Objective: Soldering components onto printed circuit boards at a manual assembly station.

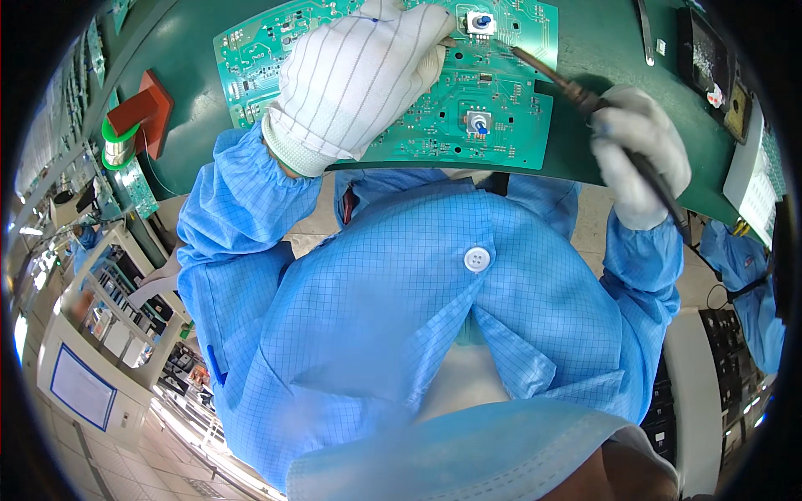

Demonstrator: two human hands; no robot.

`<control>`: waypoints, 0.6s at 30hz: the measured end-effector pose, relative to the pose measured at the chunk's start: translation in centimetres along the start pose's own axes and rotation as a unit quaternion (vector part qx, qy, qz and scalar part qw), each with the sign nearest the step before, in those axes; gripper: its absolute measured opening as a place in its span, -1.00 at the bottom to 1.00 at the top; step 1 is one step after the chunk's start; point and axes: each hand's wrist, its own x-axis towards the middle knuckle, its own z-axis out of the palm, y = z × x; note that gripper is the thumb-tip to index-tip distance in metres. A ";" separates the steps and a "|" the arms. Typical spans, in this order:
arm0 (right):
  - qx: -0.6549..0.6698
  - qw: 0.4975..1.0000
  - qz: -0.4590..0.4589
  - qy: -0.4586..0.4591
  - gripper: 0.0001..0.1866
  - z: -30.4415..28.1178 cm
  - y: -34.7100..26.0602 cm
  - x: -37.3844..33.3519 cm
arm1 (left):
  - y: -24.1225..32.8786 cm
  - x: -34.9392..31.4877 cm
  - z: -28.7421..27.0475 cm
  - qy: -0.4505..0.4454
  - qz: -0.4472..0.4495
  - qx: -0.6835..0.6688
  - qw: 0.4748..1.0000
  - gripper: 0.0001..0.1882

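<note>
A green circuit board [510,88] with many small parts lies on the table under both hands. My left hand [355,92], in a white striped glove, rests on its left and middle part. Its fingers are pinched together beside a white square part with a blue shaft [479,23]; what they hold, if anything, I cannot make out. A similar blue-shafted part [479,124] sits nearer to me. My right hand [642,154], also in a white glove and slightly blurred, is wrapped round a soldering iron [576,93]. The iron's tip is over the board, right of the far blue-shafted part.
On the left of the green table [188,71], a red holder [156,108] stands by a solder wire spool [119,152]. At the right are tweezers [646,37], a dark tray [706,58], a sponge [738,110] and a white tray [749,171]. Another person's blue sleeve [748,271] shows beyond.
</note>
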 end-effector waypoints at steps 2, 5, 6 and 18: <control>0.040 0.993 0.090 0.059 -0.74 0.0 -0.3 -0.4 | 0.0 0.0 0.1 -0.003 -0.006 -0.007 1.000 -0.80; 0.032 0.974 0.208 0.079 -0.75 -0.1 -0.5 -0.8 | 0.0 0.1 0.2 0.001 -0.010 -0.015 1.000 -0.81; 0.035 0.973 0.215 0.072 -0.76 -0.1 -0.6 -0.8 | 0.0 0.2 0.2 0.004 -0.011 -0.020 1.000 -0.81; 0.061 0.955 0.287 0.046 -0.69 -0.3 -1.0 -1.0 | -0.2 0.3 0.9 0.023 -0.004 -0.057 0.998 -0.85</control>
